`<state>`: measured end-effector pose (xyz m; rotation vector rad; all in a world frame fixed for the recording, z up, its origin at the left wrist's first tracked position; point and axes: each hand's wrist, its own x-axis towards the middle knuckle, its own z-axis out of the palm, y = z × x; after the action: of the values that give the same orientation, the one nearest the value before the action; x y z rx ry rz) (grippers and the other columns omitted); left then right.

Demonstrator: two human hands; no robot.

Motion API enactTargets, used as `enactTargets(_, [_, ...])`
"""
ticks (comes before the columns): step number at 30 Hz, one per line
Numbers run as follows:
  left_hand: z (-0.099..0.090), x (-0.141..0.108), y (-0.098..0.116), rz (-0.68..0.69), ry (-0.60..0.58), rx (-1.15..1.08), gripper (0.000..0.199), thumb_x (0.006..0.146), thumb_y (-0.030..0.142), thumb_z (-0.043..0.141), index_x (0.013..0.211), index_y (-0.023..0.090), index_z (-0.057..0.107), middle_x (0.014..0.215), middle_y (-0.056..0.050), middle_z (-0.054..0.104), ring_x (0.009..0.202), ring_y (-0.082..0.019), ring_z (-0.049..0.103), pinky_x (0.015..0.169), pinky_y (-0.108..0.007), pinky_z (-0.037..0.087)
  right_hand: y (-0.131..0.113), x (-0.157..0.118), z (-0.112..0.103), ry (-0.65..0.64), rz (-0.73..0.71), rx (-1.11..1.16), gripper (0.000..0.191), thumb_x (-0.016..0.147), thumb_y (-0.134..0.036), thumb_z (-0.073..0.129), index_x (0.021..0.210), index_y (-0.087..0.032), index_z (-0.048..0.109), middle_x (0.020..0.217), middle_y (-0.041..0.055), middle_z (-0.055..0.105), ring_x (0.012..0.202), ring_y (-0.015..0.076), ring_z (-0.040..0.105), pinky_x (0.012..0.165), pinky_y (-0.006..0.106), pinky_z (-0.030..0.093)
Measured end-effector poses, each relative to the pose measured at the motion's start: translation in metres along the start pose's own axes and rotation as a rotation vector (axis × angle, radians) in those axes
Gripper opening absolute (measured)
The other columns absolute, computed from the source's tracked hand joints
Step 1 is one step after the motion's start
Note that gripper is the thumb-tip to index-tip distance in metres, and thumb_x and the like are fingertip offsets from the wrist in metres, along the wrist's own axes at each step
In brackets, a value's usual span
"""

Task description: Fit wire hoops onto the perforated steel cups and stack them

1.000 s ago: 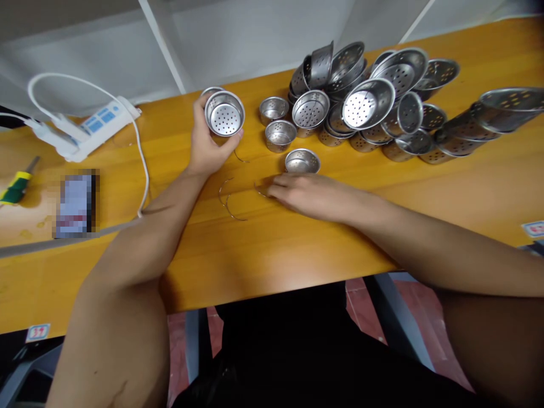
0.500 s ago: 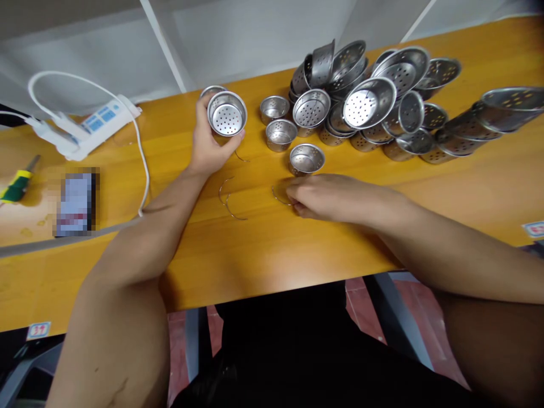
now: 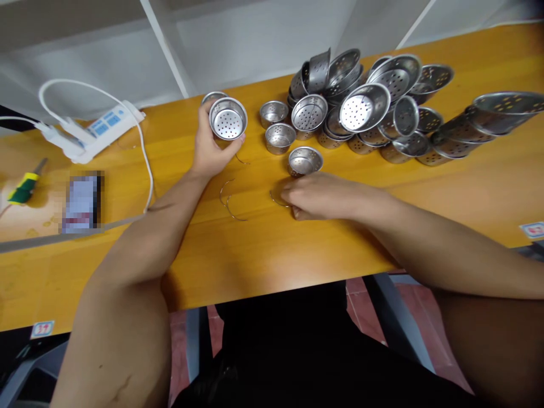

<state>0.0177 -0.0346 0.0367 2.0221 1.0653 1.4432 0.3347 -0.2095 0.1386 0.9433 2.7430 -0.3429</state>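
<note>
The wooden bench (image 3: pixel 272 255) carried a heap of perforated metal cups (image 3: pixel 374 105) in its right half, near the rear edge. A white power strip (image 3: pixel 102 135) lay at the same edge, toward the left corner. The left hand (image 3: pixel 209 152), nearer to the rear edge than to the front one, was gripping a metal cup (image 3: pixel 228 120). A loose cup (image 3: pixel 305 162) stood upright just behind the right hand (image 3: pixel 312 195), whose fingers were closed on a curved wire (image 3: pixel 276 200). Two other thin wires (image 3: pixel 227 205) lay between the hands, around mid-bench.
</note>
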Motion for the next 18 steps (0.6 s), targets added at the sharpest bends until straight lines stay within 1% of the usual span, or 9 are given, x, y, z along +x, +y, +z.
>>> enactTargets(4, [-0.001, 0.000, 0.005, 0.023, -0.027, 0.036, 0.102, 0.098, 0.076, 0.103, 0.182, 0.041, 0.058, 0.180, -0.014, 0.074, 0.175, -0.043, 0.071, 0.157, -0.069, 0.055, 0.007, -0.002, 0.011, 0.068, -0.069, -0.063, 0.011, 0.106, -0.008, 0.088, 0.111, -0.018, 0.084, 0.116, 0.0142, 0.091, 0.095, 0.0291, 0.080, 0.073, 0.039, 0.032])
enactTargets(6, [-0.001, 0.000, 0.004, 0.048, -0.042, 0.059, 0.103, 0.100, 0.078, 0.100, 0.186, 0.042, 0.055, 0.181, -0.013, 0.073, 0.177, -0.042, 0.069, 0.157, -0.067, 0.055, 0.007, -0.002, 0.012, 0.075, -0.077, -0.054, 0.009, 0.109, -0.009, 0.087, 0.113, -0.016, 0.083, 0.119, 0.0159, 0.091, 0.096, 0.0296, 0.081, 0.074, 0.039, 0.033])
enactTargets(9, [-0.001, 0.000, 0.002, 0.044, -0.060, 0.051, 0.105, 0.099, 0.076, 0.100, 0.187, 0.043, 0.054, 0.184, -0.012, 0.071, 0.182, -0.042, 0.063, 0.160, -0.066, 0.052, 0.006, -0.003, 0.010, 0.121, -0.057, -0.014, 0.007, 0.112, -0.010, 0.081, 0.112, -0.017, 0.080, 0.118, 0.0157, 0.090, 0.092, 0.0281, 0.077, 0.075, 0.039, 0.033])
enactTargets(11, [-0.001, -0.001, 0.000, 0.031, -0.056, 0.041, 0.105, 0.098, 0.075, 0.102, 0.186, 0.043, 0.055, 0.185, -0.013, 0.069, 0.184, -0.043, 0.061, 0.161, -0.066, 0.050, 0.007, -0.004, 0.008, 0.161, -0.034, 0.058, 0.010, 0.113, -0.011, 0.078, 0.107, -0.020, 0.075, 0.113, 0.0130, 0.087, 0.087, 0.0255, 0.072, 0.074, 0.038, 0.033])
enactTargets(13, [-0.001, 0.000, -0.001, 0.022, -0.038, 0.026, 0.106, 0.095, 0.076, 0.104, 0.183, 0.040, 0.056, 0.186, -0.014, 0.068, 0.183, -0.043, 0.063, 0.160, -0.066, 0.050, 0.010, -0.004, 0.008, 0.189, -0.030, 0.176, 0.017, 0.110, -0.011, 0.079, 0.102, -0.022, 0.069, 0.107, 0.0090, 0.083, 0.084, 0.0229, 0.068, 0.074, 0.036, 0.034])
enactTargets(16, [0.000, 0.001, 0.002, -0.009, -0.016, -0.008, 0.108, 0.090, 0.077, 0.108, 0.177, 0.038, 0.059, 0.185, -0.016, 0.070, 0.181, -0.045, 0.065, 0.161, -0.068, 0.050, 0.017, -0.001, 0.011, 0.237, -0.087, 0.386, 0.026, 0.103, -0.008, 0.080, 0.099, -0.025, 0.060, 0.101, 0.0039, 0.078, 0.083, 0.0200, 0.065, 0.077, 0.034, 0.040])
enactTargets(18, [0.001, 0.001, 0.004, -0.036, -0.020, -0.014, 0.109, 0.088, 0.078, 0.110, 0.176, 0.038, 0.060, 0.183, -0.016, 0.071, 0.181, -0.045, 0.065, 0.162, -0.069, 0.049, 0.020, 0.001, 0.016, 0.298, -0.125, 0.514, 0.026, 0.102, -0.008, 0.078, 0.101, -0.026, 0.059, 0.098, 0.0006, 0.076, 0.082, 0.0186, 0.064, 0.080, 0.034, 0.043])
